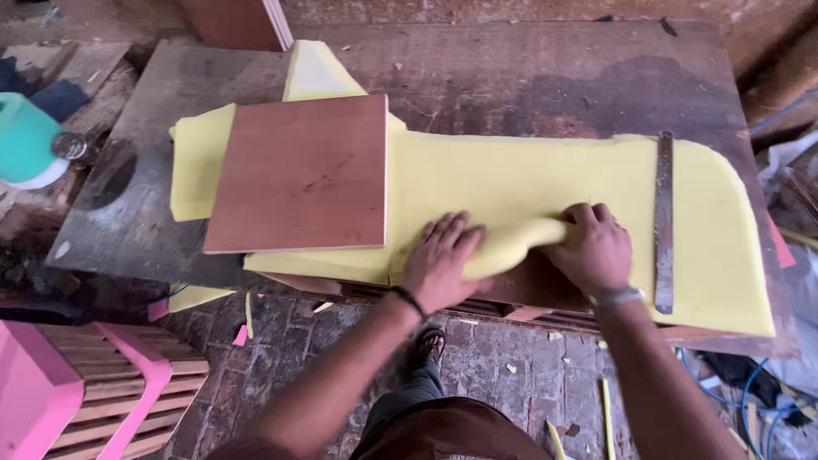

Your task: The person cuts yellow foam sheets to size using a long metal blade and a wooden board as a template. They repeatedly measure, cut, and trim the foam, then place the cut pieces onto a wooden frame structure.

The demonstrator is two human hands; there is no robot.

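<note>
Pressing down on a yellow foam sheet (528, 183) at the near edge of the counter (528, 77), both hands work side by side. Left hand (443, 260) lies flat, fingers (450, 228) spread, palm on the foam's near border. Right hand (594, 247) sits just beside it, fingers curled over a rolled or folded lip of the same foam; no clean pinch visible, more a wrap-and-press. A dark band on the left wrist, a metal bangle on the right.

Foam looks soft, light and floppy: it bulges up between the hands and droops past the counter's near edge. Likely compresses easily and springs back, tears if yanked. Best hold, by my read, is a broad flat-hand press or a full-hand grab of the edge, not fingertips.

The sheet runs from the counter's left part to its right edge. A long metal straightedge (664, 221) lies on it near the right end, apart from the right hand. A brown plywood square (302, 175) rests on the foam's left part, stiff and flat, weighing it down. More foam pokes out behind the board toward the far edge.

Off the counter: pink foam on a slatted wooden frame (111, 396) at near left, a teal jug (24, 136) further left, brick floor with foam scraps.
</note>
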